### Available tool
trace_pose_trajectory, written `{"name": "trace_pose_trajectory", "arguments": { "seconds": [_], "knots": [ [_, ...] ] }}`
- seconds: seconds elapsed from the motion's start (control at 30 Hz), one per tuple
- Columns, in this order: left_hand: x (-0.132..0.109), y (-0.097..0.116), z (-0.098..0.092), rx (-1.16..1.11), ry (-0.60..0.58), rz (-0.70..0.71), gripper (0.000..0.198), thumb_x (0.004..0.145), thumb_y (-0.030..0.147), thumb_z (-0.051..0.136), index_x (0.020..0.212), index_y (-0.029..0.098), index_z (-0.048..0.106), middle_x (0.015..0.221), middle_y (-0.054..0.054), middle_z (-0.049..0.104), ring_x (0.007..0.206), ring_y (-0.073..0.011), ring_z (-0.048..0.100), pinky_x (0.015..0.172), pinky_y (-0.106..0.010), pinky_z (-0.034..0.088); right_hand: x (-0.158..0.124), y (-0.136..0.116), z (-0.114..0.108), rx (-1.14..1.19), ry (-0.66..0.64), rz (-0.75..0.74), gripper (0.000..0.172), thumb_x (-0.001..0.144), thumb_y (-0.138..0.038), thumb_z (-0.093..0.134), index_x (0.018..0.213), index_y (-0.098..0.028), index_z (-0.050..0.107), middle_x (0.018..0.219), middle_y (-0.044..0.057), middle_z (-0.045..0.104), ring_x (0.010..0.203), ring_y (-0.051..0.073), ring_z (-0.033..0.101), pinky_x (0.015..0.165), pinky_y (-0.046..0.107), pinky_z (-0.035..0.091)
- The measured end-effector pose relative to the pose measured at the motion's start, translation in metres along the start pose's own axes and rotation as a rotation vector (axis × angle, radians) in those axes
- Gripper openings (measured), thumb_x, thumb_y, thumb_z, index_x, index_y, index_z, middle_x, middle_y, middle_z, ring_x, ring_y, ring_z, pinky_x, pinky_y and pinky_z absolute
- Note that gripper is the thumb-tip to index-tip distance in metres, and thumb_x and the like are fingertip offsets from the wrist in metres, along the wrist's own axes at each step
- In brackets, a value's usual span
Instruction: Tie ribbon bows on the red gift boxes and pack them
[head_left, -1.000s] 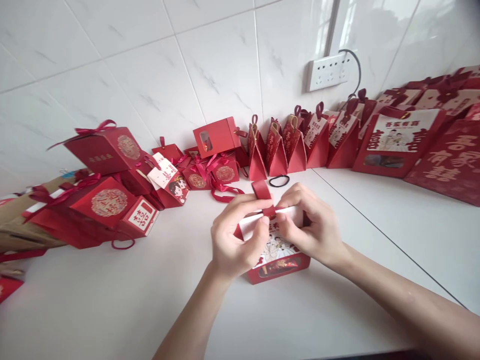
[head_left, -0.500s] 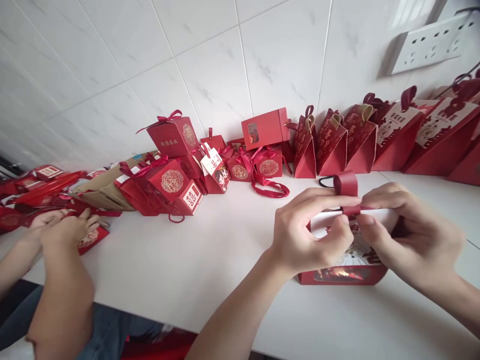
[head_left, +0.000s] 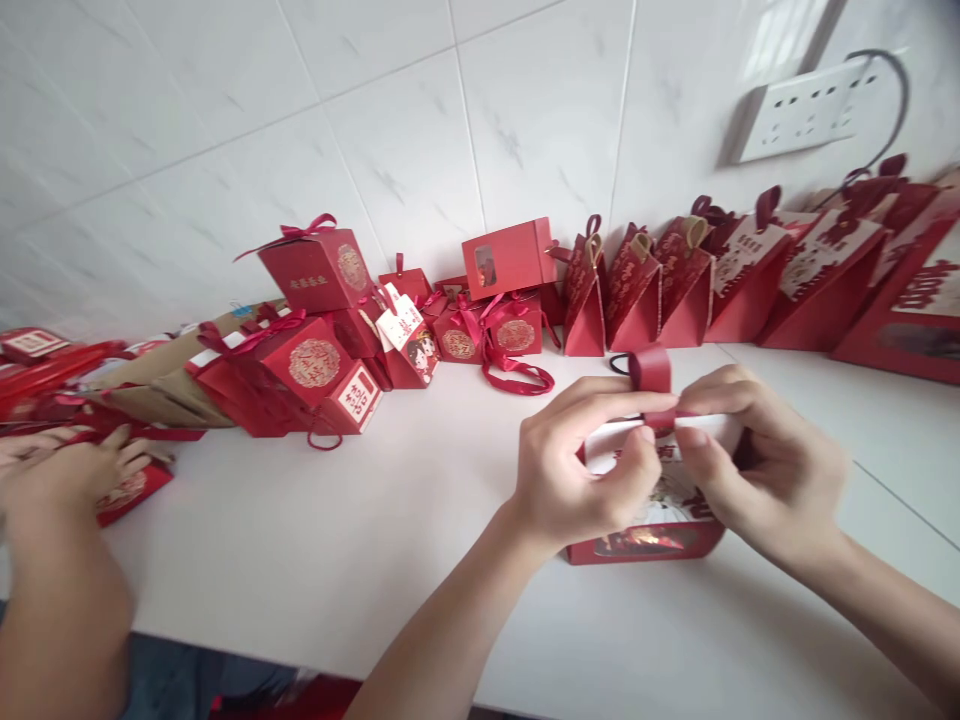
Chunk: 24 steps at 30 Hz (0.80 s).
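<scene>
Standing on the white counter (head_left: 337, 540), the gift box (head_left: 652, 535) ran its long side left to right, printed front toward the wearer. The left hand (head_left: 577, 470) and right hand (head_left: 757, 470) both pinched the red ribbon (head_left: 651, 372) on top of it. Red bags (head_left: 637, 300) lined the wall behind. Stacked boxes (head_left: 315, 360) lay to the left, near a co-worker's hand (head_left: 75, 470). What showed through the box's window was unclear.

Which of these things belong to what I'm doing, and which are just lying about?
In hand: left hand, right hand, both pinching the red ribbon on the gift box.
Lying about: piled red boxes, row of red bags, wall socket, another person's hands.
</scene>
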<state>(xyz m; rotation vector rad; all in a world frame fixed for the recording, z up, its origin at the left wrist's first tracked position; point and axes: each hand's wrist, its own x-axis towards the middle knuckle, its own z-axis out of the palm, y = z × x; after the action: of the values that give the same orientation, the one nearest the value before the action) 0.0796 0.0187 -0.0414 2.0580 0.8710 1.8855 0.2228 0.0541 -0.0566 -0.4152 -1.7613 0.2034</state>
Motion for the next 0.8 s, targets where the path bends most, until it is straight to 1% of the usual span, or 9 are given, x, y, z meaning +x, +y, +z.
{"name": "trace_pose_trajectory", "arguments": {
  "seconds": [0.13, 0.27, 0.4, 0.5, 0.67, 0.8],
  "knots": [
    [0.0006, -0.0002, -0.0024, 0.031, -0.015, -0.004, 0.018, 0.08, 0.011, 0.059, 0.093, 0.018, 0.069, 0.091, -0.005, 0.071, 0.084, -0.0157, 0.068, 0.075, -0.028, 0.058, 0.0022, -0.0014, 0.0, -0.021, 0.003, -0.006, 0.006, 0.085, -0.015, 0.055, 0.082, -0.02, 0.054, 0.069, 0.001, 0.054, 0.058, 0.013, 0.051, 0.049, 0.028, 0.04],
    [0.0009, -0.0004, -0.0029, 0.04, -0.016, -0.015, 0.016, 0.08, 0.011, 0.061, 0.091, 0.018, 0.069, 0.09, -0.004, 0.071, 0.083, -0.0157, 0.068, 0.072, -0.026, 0.058, 0.0018, -0.0001, 0.0006, -0.022, 0.01, 0.012, 0.007, 0.085, -0.015, 0.056, 0.082, -0.021, 0.054, 0.069, 0.0, 0.055, 0.057, 0.013, 0.051, 0.05, 0.028, 0.043],
    [0.001, -0.0001, -0.0024, 0.06, 0.002, -0.015, 0.016, 0.078, 0.009, 0.061, 0.088, 0.018, 0.07, 0.085, -0.003, 0.07, 0.078, -0.0145, 0.067, 0.068, -0.025, 0.057, 0.0011, 0.0012, 0.0013, -0.031, 0.009, 0.04, 0.008, 0.085, -0.018, 0.057, 0.079, -0.021, 0.053, 0.064, -0.001, 0.052, 0.056, 0.012, 0.048, 0.051, 0.027, 0.043],
    [0.0011, -0.0007, -0.0031, 0.069, 0.005, -0.012, 0.018, 0.078, 0.009, 0.062, 0.09, 0.018, 0.071, 0.085, -0.003, 0.07, 0.078, -0.014, 0.067, 0.067, -0.024, 0.056, 0.0013, 0.0014, 0.0014, -0.049, 0.0, 0.049, 0.009, 0.086, -0.018, 0.056, 0.078, -0.02, 0.052, 0.065, -0.001, 0.051, 0.056, 0.012, 0.048, 0.051, 0.026, 0.042],
    [0.0017, -0.0011, -0.0058, 0.055, -0.06, -0.053, 0.02, 0.08, 0.01, 0.06, 0.095, 0.018, 0.071, 0.093, -0.005, 0.072, 0.085, -0.0173, 0.068, 0.069, -0.027, 0.057, 0.0022, 0.0015, 0.0014, -0.026, 0.01, 0.041, 0.009, 0.084, -0.016, 0.056, 0.077, -0.02, 0.053, 0.065, -0.002, 0.05, 0.056, 0.011, 0.048, 0.052, 0.026, 0.041],
    [0.0017, -0.002, -0.0064, 0.049, -0.063, -0.026, 0.022, 0.08, 0.01, 0.06, 0.097, 0.018, 0.071, 0.096, -0.006, 0.072, 0.09, -0.0184, 0.068, 0.072, -0.027, 0.058, 0.0015, 0.0016, 0.0017, 0.041, 0.015, 0.027, 0.006, 0.081, -0.014, 0.055, 0.081, -0.02, 0.054, 0.069, 0.0, 0.053, 0.058, 0.012, 0.048, 0.053, 0.027, 0.041]
  ]
}}
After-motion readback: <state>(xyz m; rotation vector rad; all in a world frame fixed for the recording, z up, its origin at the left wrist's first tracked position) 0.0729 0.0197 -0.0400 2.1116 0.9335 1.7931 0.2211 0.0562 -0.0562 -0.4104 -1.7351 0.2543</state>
